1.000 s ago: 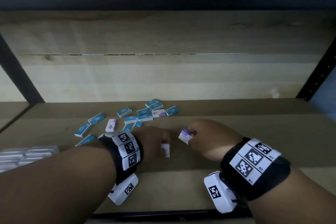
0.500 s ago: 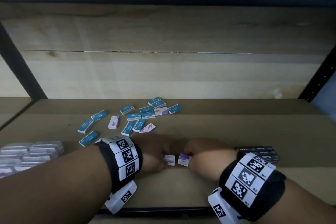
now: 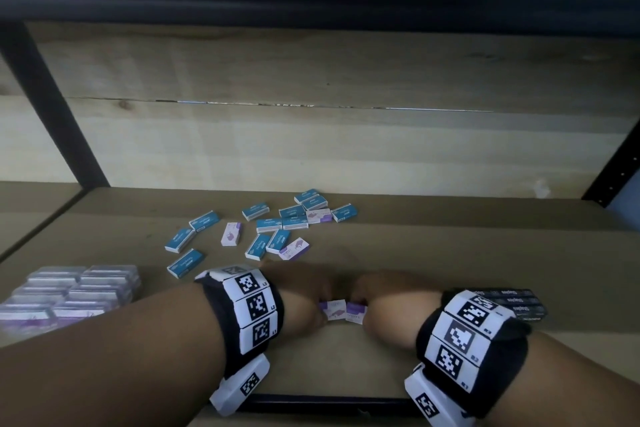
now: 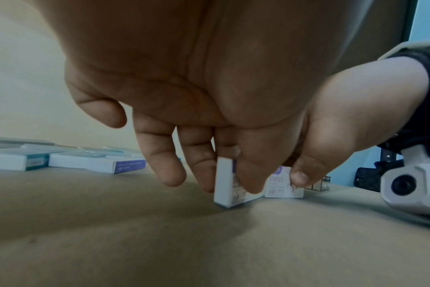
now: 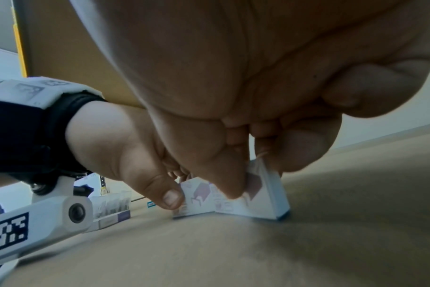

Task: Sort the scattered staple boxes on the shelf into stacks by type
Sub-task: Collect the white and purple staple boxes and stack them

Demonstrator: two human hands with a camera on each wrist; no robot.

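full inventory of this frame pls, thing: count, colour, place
purple-and-white staple boxes, held: two, on edge side by side at the shelf front, one per hand.
purple-and-white boxes, loose: three, among the scatter.
teal staple boxes: about twelve, scattered mid-shelf.
clear plastic cases: several, stacked far left.
dark staple boxes: a few, behind the right wrist.
shelf: one, tan board, dark metal posts.
wrist bands with cameras: two, black with white tags.
left hand: pinches the left box.
right hand: pinches the right box.
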